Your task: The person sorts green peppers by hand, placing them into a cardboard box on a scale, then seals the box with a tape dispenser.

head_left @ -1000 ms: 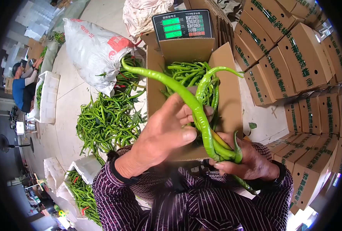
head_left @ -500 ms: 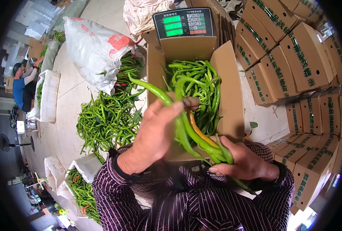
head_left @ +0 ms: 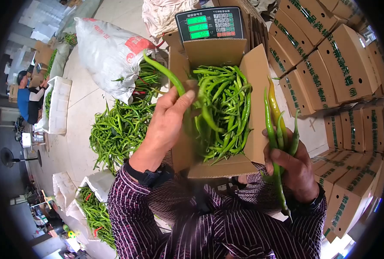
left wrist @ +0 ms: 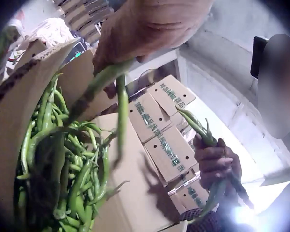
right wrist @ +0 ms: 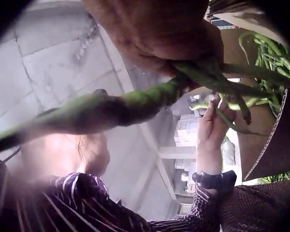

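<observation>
My left hand (head_left: 166,125) pinches long green chili peppers (head_left: 165,72) at the left side of an open cardboard box (head_left: 259,108). Some of those peppers blur over the box's inside, and the fingers' far side is hidden. In the box lies a heap of green chili peppers (head_left: 230,108). Off the box's right front corner, my right hand (head_left: 297,168) grips a small bunch of chili peppers (head_left: 269,116), one of them yellowish (head_left: 273,97). One pepper (right wrist: 150,101) stretches out below that fist, large in the right wrist view.
Behind the box a scale display (head_left: 209,25) glows green. On the left, a white sack (head_left: 110,56) lies by a pile of peppers (head_left: 118,134) on the floor. Stacked cartons (head_left: 330,73) rise on the right. A person (head_left: 28,99) sits far left by a white crate (head_left: 59,108).
My right hand has moved right, away from the left hand, with its bunch turned upright. The left hand has drawn peppers off the bunch and swung them over the box's left side.
</observation>
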`<state>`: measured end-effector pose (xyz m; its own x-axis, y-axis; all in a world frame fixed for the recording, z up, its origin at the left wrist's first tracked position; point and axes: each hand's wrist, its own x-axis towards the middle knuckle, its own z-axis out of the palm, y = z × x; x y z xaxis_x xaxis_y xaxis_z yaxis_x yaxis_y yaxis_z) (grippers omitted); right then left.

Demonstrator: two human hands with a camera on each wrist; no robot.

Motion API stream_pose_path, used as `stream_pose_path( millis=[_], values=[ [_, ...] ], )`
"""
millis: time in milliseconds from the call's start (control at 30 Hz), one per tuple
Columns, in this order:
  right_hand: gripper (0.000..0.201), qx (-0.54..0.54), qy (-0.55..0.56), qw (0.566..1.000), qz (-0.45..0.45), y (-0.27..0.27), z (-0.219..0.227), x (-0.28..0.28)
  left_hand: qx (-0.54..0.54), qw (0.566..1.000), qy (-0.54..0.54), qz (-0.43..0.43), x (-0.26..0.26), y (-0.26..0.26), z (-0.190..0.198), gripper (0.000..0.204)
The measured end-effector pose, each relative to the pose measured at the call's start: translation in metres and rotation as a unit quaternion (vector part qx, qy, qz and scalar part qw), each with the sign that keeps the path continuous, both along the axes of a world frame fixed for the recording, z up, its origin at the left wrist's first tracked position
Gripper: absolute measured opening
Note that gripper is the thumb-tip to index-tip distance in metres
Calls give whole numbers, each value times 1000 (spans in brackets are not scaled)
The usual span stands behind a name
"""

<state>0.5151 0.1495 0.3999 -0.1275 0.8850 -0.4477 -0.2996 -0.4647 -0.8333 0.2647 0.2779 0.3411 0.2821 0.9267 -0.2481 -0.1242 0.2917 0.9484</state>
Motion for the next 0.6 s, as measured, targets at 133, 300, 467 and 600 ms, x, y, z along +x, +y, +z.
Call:
stream_pose_path(
  millis=[133, 300, 467, 600],
  values=[
    [35, -7, 18, 1000, -13, -1, -4, 0, -81, 994, -78, -4, -1, -6, 21, 49],
    [35, -19, 17, 1000, -16, 0, -6, -4, -207, 959, -156, -116, 29, -44, 34, 60],
    [33, -31, 19, 999, 6, 2, -3, -8, -280, 926, -211, -142, 38, -65, 28, 59],
    [34, -33, 31, 998, 44, 1, -9, -5, -252, 937, -201, -137, 39, -68, 29, 57]
  ],
)
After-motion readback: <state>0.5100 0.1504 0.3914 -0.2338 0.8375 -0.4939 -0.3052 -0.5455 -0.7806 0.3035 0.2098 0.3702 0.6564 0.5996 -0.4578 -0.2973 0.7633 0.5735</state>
